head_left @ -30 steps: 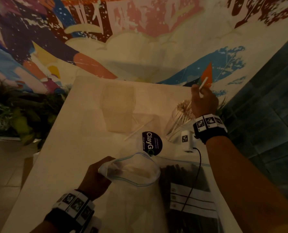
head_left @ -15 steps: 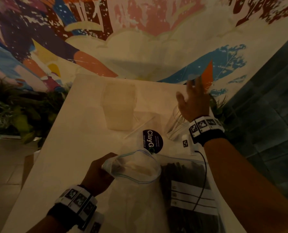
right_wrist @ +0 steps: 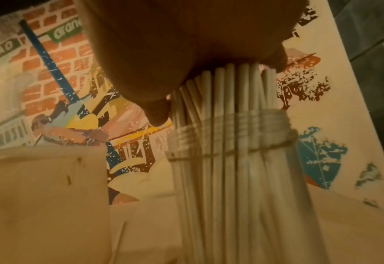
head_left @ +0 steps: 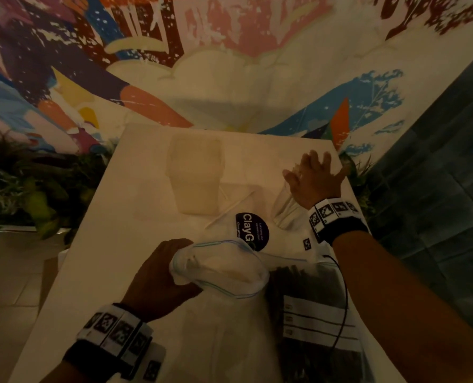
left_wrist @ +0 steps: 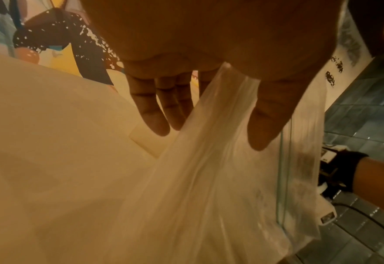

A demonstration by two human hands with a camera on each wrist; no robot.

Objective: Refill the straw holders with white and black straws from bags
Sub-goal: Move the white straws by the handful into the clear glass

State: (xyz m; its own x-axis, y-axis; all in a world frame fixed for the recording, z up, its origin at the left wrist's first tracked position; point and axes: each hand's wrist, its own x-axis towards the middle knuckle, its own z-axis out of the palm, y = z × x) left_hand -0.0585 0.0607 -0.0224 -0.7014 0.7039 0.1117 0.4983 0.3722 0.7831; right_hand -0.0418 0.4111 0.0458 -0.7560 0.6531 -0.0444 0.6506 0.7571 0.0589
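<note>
Right hand [head_left: 314, 181] now flatter on straws [right_wrist: 231, 142]

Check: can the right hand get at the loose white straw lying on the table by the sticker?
Probably yes. The right hand is open, pressing flat on the white straws in the clear holder; the loose straw lies uncovered just left of it.

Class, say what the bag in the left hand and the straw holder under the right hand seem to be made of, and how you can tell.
Bag: thin clear plastic film; it wrinkles and shows a zip strip. Straw holder: clear, glossy, rigid; glass or hard plastic, since the straws show through its wall.
</note>
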